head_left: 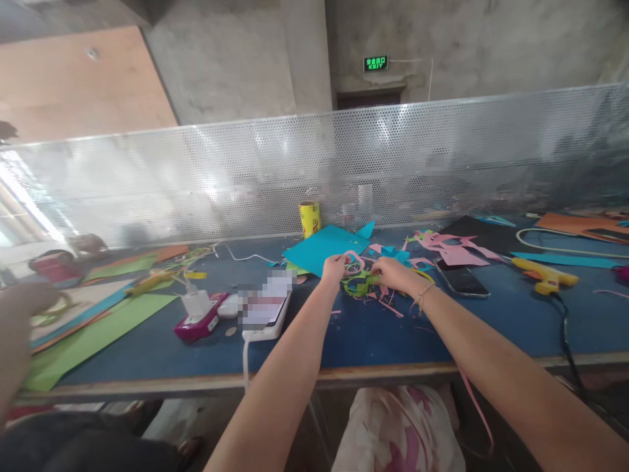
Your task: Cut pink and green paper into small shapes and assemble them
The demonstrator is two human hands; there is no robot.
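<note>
My left hand (336, 269) is closed in a pinch on a curled pink paper strip (354, 258), above a heap of cut paper. My right hand (390, 273) reaches in from the other side with its fingers drawn together at the heap; whatever is between them is too small to make out. Under both hands lie tangled green paper scraps (358, 287), mixed with thin pink and yellow strips. Just behind the left hand, a blue paper sheet (319, 246) lies flat. Pink paper offcuts (455, 248) spread to the right of the right hand.
Left of my arms are a phone on a white stand (269, 308) and a magenta power strip (200, 321). A dark phone (462, 280) and a yellow glue gun (545, 275) lie right. A yellow can (310, 219) stands by the mesh divider (275, 164). Another person's arm (14, 334) is far left.
</note>
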